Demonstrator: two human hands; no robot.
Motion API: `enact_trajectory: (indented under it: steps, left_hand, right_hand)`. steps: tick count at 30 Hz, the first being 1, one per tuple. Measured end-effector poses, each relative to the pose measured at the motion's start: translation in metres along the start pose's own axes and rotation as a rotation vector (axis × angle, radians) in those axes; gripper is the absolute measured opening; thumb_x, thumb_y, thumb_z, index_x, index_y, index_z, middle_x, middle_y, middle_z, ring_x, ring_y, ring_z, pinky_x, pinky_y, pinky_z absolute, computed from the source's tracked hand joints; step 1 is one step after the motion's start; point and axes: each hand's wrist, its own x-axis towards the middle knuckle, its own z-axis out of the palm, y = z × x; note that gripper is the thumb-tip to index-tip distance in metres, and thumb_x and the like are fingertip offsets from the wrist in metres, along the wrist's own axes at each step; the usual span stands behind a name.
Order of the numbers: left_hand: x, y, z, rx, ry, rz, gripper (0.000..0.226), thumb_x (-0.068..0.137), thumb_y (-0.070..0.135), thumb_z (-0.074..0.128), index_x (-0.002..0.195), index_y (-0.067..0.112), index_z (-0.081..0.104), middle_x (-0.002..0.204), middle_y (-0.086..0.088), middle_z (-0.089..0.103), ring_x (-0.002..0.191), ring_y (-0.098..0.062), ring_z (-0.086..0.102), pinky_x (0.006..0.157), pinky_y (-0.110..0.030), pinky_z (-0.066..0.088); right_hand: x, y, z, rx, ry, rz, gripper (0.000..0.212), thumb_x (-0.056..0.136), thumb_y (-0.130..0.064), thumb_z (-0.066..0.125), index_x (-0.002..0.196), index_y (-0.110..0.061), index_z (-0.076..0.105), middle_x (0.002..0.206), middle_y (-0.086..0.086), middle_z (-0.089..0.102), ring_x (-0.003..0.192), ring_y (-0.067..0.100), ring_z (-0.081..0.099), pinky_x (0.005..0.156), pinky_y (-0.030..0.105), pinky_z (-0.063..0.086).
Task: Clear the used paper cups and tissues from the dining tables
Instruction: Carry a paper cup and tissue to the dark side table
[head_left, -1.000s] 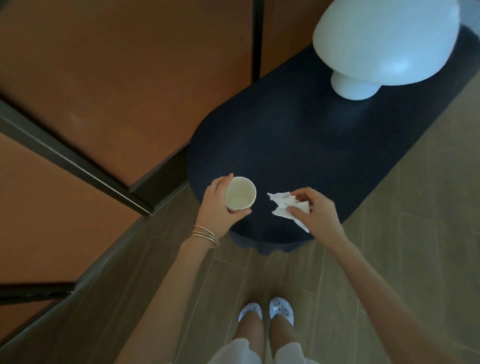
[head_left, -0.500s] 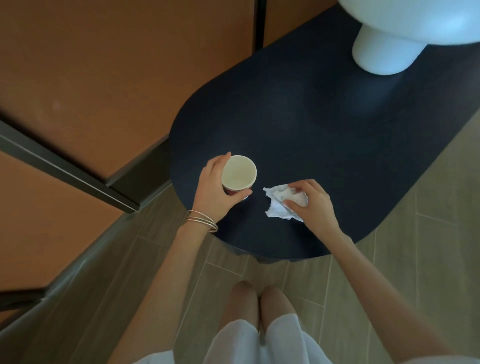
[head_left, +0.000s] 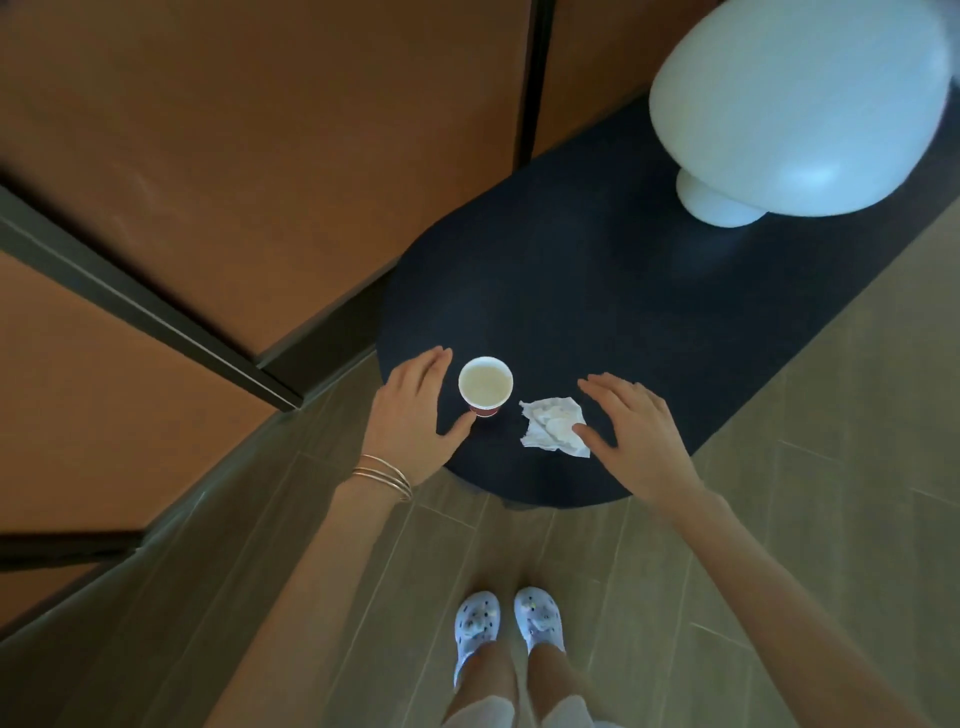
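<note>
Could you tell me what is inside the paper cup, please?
The paper cup looks empty: only its pale inner wall and bottom show. Dregs would be too faint to tell.

White mushroom-shaped lamp (head_left: 800, 104) at far right end of dark counter (head_left: 597, 291). Orange wall panels (head_left: 260, 156) along counter's left edge. Grey plank floor (head_left: 831, 467); pale clogs (head_left: 477, 621) on it.

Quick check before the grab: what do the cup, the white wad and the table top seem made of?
Cup: likely paper, matte off-white inside, thin rolled rim, red outer wall low down. White wad: thin tissue paper, creased and crumpled, ragged edges. Table top: dark navy, matte, no glare; laminate or painted board, cannot tell which.
</note>
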Motion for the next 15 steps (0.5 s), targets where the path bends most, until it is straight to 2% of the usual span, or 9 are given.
enact_trajectory:
  steps: [4,7,9,12,15]
  left_hand:
    - [-0.037,0.018,-0.032,0.142,0.055,0.023,0.068,0.085,0.044,0.056,0.142,0.014,0.034,0.148,-0.004,0.033,0.138,-0.025,0.027,0.110,-0.043,0.025]
    - [-0.068,0.028,-0.038,0.237,0.125,0.009,0.066,0.084,0.046,0.056,0.139,0.012,0.039,0.147,-0.008,0.037,0.137,-0.029,0.030,0.111,-0.050,0.026]
    - [-0.091,0.035,-0.034,0.276,0.165,-0.016,0.064,0.085,0.047,0.052,0.137,0.011,0.041,0.146,-0.009,0.038,0.136,-0.030,0.031,0.109,-0.054,0.027]
    - [-0.130,0.046,-0.021,0.351,0.170,-0.123,0.065,0.086,0.051,0.041,0.139,0.013,0.038,0.147,-0.008,0.036,0.137,-0.029,0.029,0.110,-0.056,0.025]
    - [-0.177,0.060,-0.006,0.356,0.168,-0.277,0.067,0.087,0.052,0.042,0.142,0.014,0.033,0.150,-0.007,0.030,0.140,-0.027,0.024,0.113,-0.054,0.018]
  right_hand:
    - [-0.009,-0.025,-0.031,-0.110,0.117,-0.152,0.052,0.085,-0.030,0.064,0.130,-0.010,0.049,0.136,0.007,0.050,0.130,0.024,0.043,0.109,0.045,0.028]
    - [-0.017,-0.039,-0.039,-0.175,0.140,-0.235,0.054,0.088,-0.040,0.052,0.133,-0.011,0.045,0.141,0.008,0.045,0.133,0.025,0.037,0.110,0.047,0.026]
    - [-0.026,-0.045,-0.038,-0.187,0.105,-0.296,0.057,0.088,-0.043,0.046,0.135,-0.011,0.042,0.143,0.009,0.042,0.135,0.025,0.034,0.110,0.048,0.026]
    - [-0.043,-0.050,-0.029,-0.176,0.010,-0.405,0.062,0.086,-0.041,0.057,0.137,-0.011,0.040,0.145,0.010,0.038,0.136,0.028,0.032,0.110,0.051,0.027]
    - [-0.065,-0.055,-0.023,-0.202,-0.084,-0.530,0.064,0.085,-0.041,0.057,0.139,-0.011,0.038,0.147,0.011,0.036,0.136,0.029,0.032,0.108,0.054,0.028]
